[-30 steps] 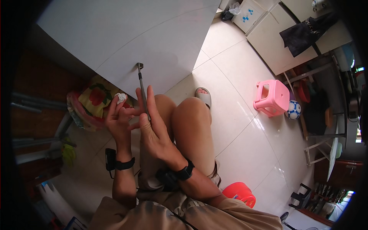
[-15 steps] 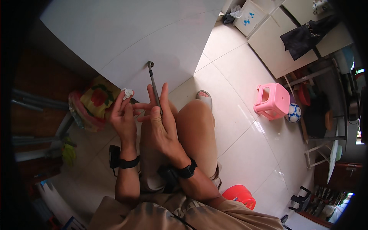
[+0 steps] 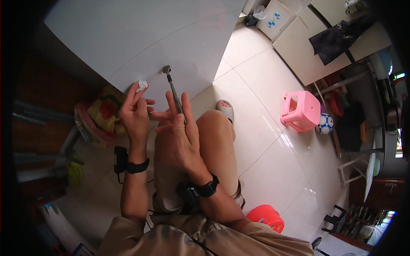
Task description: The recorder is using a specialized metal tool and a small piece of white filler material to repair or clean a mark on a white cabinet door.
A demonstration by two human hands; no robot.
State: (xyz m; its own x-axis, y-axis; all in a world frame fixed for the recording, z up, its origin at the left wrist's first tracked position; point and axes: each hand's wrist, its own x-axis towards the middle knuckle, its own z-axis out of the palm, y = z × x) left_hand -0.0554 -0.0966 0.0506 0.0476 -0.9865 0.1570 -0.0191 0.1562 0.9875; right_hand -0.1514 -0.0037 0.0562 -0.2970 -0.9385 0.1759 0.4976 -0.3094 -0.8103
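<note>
A white panel (image 3: 149, 34) spans ahead; a pink stool (image 3: 301, 110) stands to the right, beside a ball (image 3: 325, 123), with a red bucket (image 3: 265, 215) nearer. The right hand (image 3: 184, 143) holds a metal rod (image 3: 174, 90) between thumb and fingers, its long axis pointing forward, slightly left. The left hand (image 3: 136, 117) pinches a white wad (image 3: 141, 85) at its fingertips.

The slim tool (image 3: 174, 90) looks like dull grey metal. The crumpled white wad (image 3: 142, 85) is matt, perhaps tissue paper, though too small to be sure. The large panel (image 3: 141, 38) is smooth with a faint sheen, the floor tiles (image 3: 260, 123) glossy, the pink stool (image 3: 307, 110) smooth plastic, the shirt (image 3: 213, 241) matt cloth.
</note>
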